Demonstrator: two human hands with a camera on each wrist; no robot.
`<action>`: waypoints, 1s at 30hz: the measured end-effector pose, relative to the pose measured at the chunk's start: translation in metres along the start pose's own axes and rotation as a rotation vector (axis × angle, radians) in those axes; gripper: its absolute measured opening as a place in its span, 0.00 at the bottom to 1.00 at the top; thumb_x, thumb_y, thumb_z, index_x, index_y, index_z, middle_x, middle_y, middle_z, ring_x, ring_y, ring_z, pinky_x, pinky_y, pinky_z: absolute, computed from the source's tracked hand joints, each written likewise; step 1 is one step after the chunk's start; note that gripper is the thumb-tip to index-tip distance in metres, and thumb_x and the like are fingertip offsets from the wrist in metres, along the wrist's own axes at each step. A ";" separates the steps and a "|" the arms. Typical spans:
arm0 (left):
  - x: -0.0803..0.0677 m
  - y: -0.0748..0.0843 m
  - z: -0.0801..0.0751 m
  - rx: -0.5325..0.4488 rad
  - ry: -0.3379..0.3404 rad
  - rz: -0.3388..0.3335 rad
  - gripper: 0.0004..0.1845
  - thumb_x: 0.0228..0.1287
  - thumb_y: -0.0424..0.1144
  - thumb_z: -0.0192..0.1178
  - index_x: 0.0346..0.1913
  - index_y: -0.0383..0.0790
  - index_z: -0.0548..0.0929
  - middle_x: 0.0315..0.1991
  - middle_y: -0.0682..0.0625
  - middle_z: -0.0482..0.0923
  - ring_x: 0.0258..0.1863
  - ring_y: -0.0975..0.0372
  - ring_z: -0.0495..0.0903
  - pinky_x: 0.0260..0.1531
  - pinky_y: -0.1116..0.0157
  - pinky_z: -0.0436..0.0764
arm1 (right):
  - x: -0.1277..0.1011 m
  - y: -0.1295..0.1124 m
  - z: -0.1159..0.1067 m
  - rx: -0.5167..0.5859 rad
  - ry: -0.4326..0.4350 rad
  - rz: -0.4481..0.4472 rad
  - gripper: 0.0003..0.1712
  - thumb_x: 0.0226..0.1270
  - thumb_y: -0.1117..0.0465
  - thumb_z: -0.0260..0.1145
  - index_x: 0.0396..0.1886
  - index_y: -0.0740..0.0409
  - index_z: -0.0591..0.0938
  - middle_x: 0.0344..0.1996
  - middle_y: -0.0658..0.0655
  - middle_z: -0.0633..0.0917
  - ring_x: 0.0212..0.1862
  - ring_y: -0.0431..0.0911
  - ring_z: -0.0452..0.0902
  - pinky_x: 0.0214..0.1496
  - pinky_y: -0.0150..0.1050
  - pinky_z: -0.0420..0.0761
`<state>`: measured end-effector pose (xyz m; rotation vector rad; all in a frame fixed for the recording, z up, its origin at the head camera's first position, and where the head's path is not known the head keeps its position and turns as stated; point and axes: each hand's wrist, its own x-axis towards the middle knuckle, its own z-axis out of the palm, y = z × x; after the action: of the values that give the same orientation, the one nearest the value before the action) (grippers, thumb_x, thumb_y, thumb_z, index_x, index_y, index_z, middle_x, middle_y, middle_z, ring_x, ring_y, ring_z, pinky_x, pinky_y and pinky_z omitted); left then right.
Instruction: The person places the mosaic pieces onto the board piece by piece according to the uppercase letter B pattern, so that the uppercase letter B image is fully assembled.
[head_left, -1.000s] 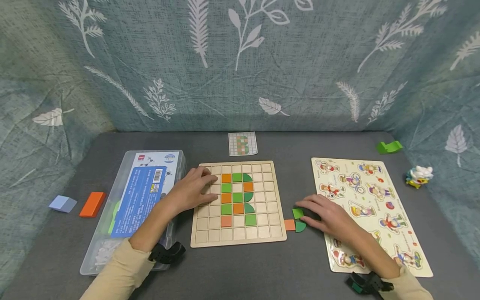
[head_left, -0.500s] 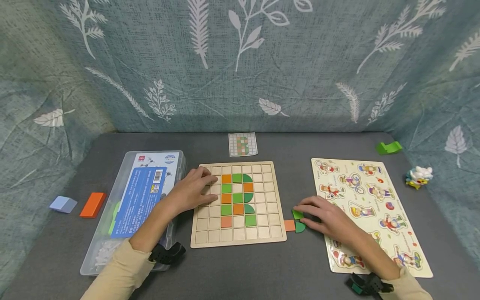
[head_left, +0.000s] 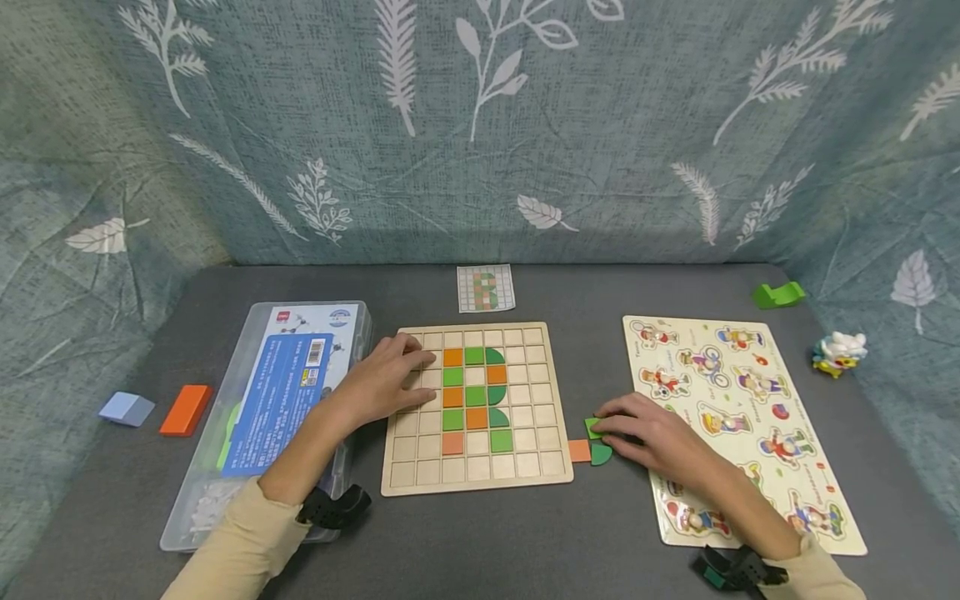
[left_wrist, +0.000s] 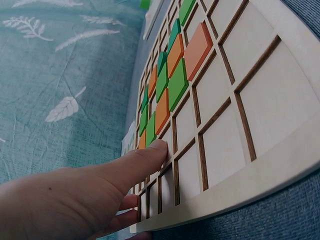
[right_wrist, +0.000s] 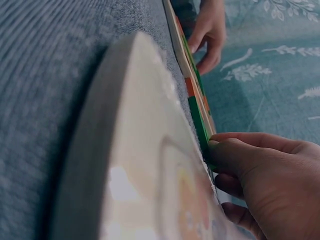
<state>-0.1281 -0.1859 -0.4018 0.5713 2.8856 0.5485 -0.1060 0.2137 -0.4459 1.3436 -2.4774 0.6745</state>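
My left hand (head_left: 384,379) rests on the left side of a wooden grid board (head_left: 525,462), fingers extended and spread; its thumb (left_wrist: 157,146) touches the grid near the tiles. Orange and green square tiles (head_left: 476,396) and dark green quarter-round tiles (head_left: 497,394) fill several cells. Right of the board, my right hand (head_left: 660,433) pinches a green square tile (head_left: 592,428) lying on the table, partly hidden by the fingertips. Beside it lie a light orange square tile (head_left: 580,451) and a dark green quarter-round tile (head_left: 601,454).
A small pattern card (head_left: 486,288) lies behind the board. The left forearm crosses a clear plastic case (head_left: 281,400); orange (head_left: 185,410) and blue (head_left: 126,408) blocks lie left of it. A picture puzzle board (head_left: 738,500) sits under the right forearm. A green block (head_left: 778,295) and figurine (head_left: 837,354) stand right.
My right hand's fingertips have shifted slightly and drawn together at the right edge of the green square tile. The left hand and the board's tiles stay as they were.
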 end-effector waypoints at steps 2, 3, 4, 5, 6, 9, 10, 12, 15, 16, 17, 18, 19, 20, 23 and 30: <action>0.000 0.000 0.000 -0.001 0.001 0.001 0.27 0.61 0.48 0.66 0.62 0.40 0.78 0.58 0.42 0.70 0.53 0.51 0.69 0.48 0.49 0.75 | 0.001 0.000 0.000 -0.001 0.015 -0.009 0.18 0.51 0.67 0.75 0.44 0.50 0.87 0.44 0.49 0.84 0.47 0.42 0.79 0.47 0.39 0.79; 0.000 0.000 0.000 -0.004 0.000 0.000 0.27 0.62 0.47 0.66 0.62 0.40 0.78 0.58 0.42 0.70 0.54 0.51 0.69 0.48 0.49 0.75 | 0.001 -0.001 0.000 0.003 0.030 -0.015 0.18 0.51 0.67 0.75 0.44 0.50 0.87 0.44 0.49 0.84 0.46 0.43 0.79 0.48 0.38 0.79; 0.000 0.000 0.000 -0.005 0.001 0.001 0.27 0.62 0.47 0.66 0.62 0.40 0.78 0.58 0.42 0.70 0.54 0.51 0.69 0.48 0.49 0.75 | 0.002 -0.001 0.000 0.018 0.042 -0.014 0.18 0.51 0.68 0.74 0.44 0.51 0.87 0.43 0.50 0.84 0.46 0.43 0.79 0.49 0.36 0.78; -0.001 -0.001 0.000 -0.005 0.000 0.001 0.27 0.62 0.48 0.66 0.62 0.40 0.78 0.58 0.42 0.70 0.54 0.51 0.69 0.48 0.49 0.75 | 0.002 -0.002 0.001 0.038 0.053 -0.008 0.18 0.52 0.68 0.74 0.44 0.51 0.87 0.43 0.50 0.84 0.46 0.43 0.79 0.50 0.33 0.77; -0.001 -0.001 0.000 -0.004 0.000 0.000 0.27 0.62 0.48 0.66 0.62 0.40 0.78 0.58 0.42 0.70 0.54 0.51 0.69 0.48 0.49 0.75 | 0.003 -0.003 0.001 0.065 0.066 -0.003 0.18 0.52 0.68 0.74 0.45 0.51 0.87 0.43 0.50 0.84 0.46 0.43 0.79 0.52 0.30 0.76; -0.001 -0.001 0.000 -0.005 -0.003 -0.001 0.28 0.62 0.48 0.66 0.62 0.39 0.78 0.58 0.42 0.70 0.54 0.51 0.69 0.48 0.49 0.75 | 0.009 -0.009 0.003 0.153 0.086 0.007 0.18 0.55 0.68 0.73 0.46 0.51 0.86 0.45 0.50 0.84 0.48 0.42 0.79 0.55 0.24 0.72; -0.001 -0.001 0.000 -0.005 -0.004 -0.001 0.28 0.62 0.48 0.66 0.62 0.39 0.77 0.58 0.42 0.70 0.54 0.51 0.69 0.48 0.49 0.75 | 0.011 -0.012 0.004 0.178 0.083 0.005 0.18 0.55 0.68 0.73 0.47 0.51 0.85 0.45 0.49 0.83 0.48 0.41 0.79 0.55 0.23 0.71; -0.001 -0.001 -0.001 -0.008 -0.004 0.001 0.28 0.62 0.48 0.66 0.62 0.39 0.77 0.58 0.42 0.70 0.53 0.51 0.69 0.48 0.49 0.75 | 0.018 -0.020 0.007 0.203 0.085 -0.030 0.18 0.55 0.67 0.73 0.46 0.51 0.85 0.45 0.49 0.83 0.48 0.40 0.79 0.53 0.23 0.72; 0.000 -0.001 -0.001 -0.006 -0.002 0.006 0.28 0.62 0.48 0.66 0.62 0.39 0.77 0.58 0.41 0.70 0.53 0.51 0.69 0.48 0.50 0.75 | 0.032 -0.034 0.014 0.195 0.065 -0.093 0.15 0.57 0.63 0.73 0.45 0.51 0.85 0.45 0.48 0.83 0.47 0.39 0.79 0.49 0.27 0.75; 0.000 -0.001 -0.001 -0.007 0.000 0.008 0.28 0.62 0.48 0.66 0.62 0.39 0.77 0.58 0.41 0.70 0.53 0.51 0.69 0.47 0.50 0.75 | 0.037 -0.038 0.017 0.192 0.059 -0.118 0.14 0.57 0.63 0.73 0.45 0.51 0.85 0.44 0.48 0.83 0.45 0.38 0.78 0.47 0.27 0.75; -0.001 -0.001 -0.001 -0.005 0.001 0.010 0.28 0.62 0.48 0.66 0.62 0.39 0.78 0.58 0.41 0.70 0.53 0.51 0.69 0.47 0.50 0.75 | 0.043 -0.043 0.020 0.186 0.051 -0.142 0.13 0.58 0.62 0.73 0.44 0.51 0.85 0.44 0.48 0.83 0.44 0.37 0.78 0.46 0.27 0.76; -0.001 -0.001 -0.002 -0.003 0.002 0.011 0.28 0.62 0.48 0.66 0.62 0.39 0.78 0.58 0.41 0.70 0.52 0.51 0.69 0.47 0.50 0.75 | 0.049 -0.048 0.023 0.178 0.041 -0.165 0.12 0.58 0.61 0.73 0.43 0.51 0.85 0.43 0.48 0.83 0.44 0.36 0.79 0.46 0.27 0.77; -0.001 -0.001 -0.002 -0.002 0.002 0.012 0.28 0.62 0.48 0.66 0.62 0.39 0.78 0.58 0.41 0.70 0.52 0.51 0.69 0.47 0.50 0.75 | 0.055 -0.053 0.027 0.165 0.031 -0.187 0.11 0.59 0.60 0.73 0.43 0.51 0.85 0.43 0.48 0.83 0.44 0.36 0.79 0.46 0.27 0.77; -0.001 -0.001 -0.002 -0.002 0.002 0.013 0.28 0.62 0.48 0.66 0.62 0.39 0.78 0.58 0.41 0.70 0.53 0.51 0.69 0.47 0.50 0.75 | 0.060 -0.058 0.031 0.154 0.019 -0.209 0.10 0.60 0.60 0.72 0.42 0.51 0.85 0.42 0.47 0.83 0.43 0.35 0.79 0.45 0.27 0.77; -0.001 -0.001 -0.002 -0.002 -0.001 0.012 0.28 0.62 0.48 0.66 0.62 0.39 0.77 0.58 0.42 0.70 0.53 0.51 0.69 0.47 0.50 0.75 | 0.077 -0.071 0.042 0.115 -0.021 -0.273 0.09 0.61 0.59 0.71 0.41 0.51 0.85 0.41 0.47 0.82 0.41 0.35 0.78 0.44 0.26 0.78; -0.002 -0.001 0.000 0.000 0.002 0.015 0.27 0.63 0.47 0.65 0.62 0.39 0.77 0.58 0.42 0.70 0.53 0.51 0.69 0.47 0.50 0.75 | 0.104 -0.092 0.060 0.038 -0.137 -0.312 0.05 0.66 0.58 0.66 0.41 0.49 0.84 0.40 0.47 0.81 0.40 0.37 0.75 0.42 0.27 0.77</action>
<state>-0.1266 -0.1880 -0.4019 0.5937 2.8853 0.5511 -0.0850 0.0648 -0.4284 1.7941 -2.2865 0.5752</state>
